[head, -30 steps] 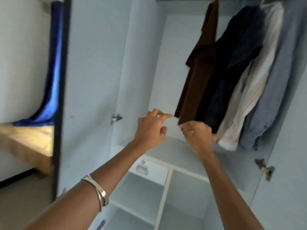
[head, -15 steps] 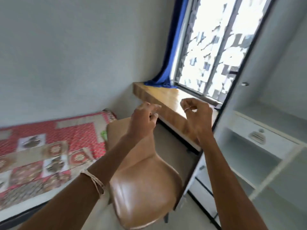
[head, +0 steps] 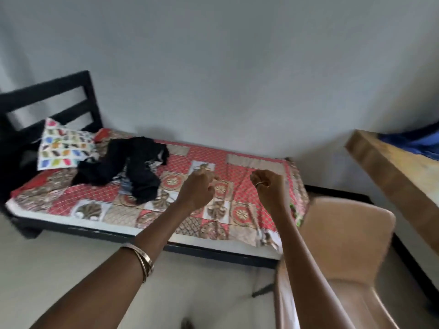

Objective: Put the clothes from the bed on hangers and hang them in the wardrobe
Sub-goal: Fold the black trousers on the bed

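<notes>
At bottom of frame: two bare forearms reaching up and away, metal bangles (head: pixel 142 260) on the left wrist. Lower right: tan chair (head: pixel 351 252), glossy, partly behind the right arm. Mid-frame: left hand (head: pixel 198 189) with fingers curled loosely inward, nothing held; right hand (head: pixel 269 188) likewise loosely curled and empty, ring on one finger. Both raised over the near edge of the bed (head: pixel 213 248), not touching it.

Beyond the hands: red-and-beige patterned bedspread (head: pixel 240 172), dark frame. Centre left on the bed: clothes (head: pixel 133 167), a crumpled dark pile, mostly black, with a striped black-and-white piece and a bluish piece showing underneath. Long axis of the pile roughly upper left to lower right, one dark end trailing toward the near edge. No readable labels or writing.

Further left: multicoloured patterned pillow (head: pixel 63 148) against the black slatted headboard (head: pixel 47 103). Right edge: wooden ledge (head: pixel 392 169) with blue fabric (head: pixel 418 143) on it. Behind: plain grey wall (head: pixel 213 67).
</notes>
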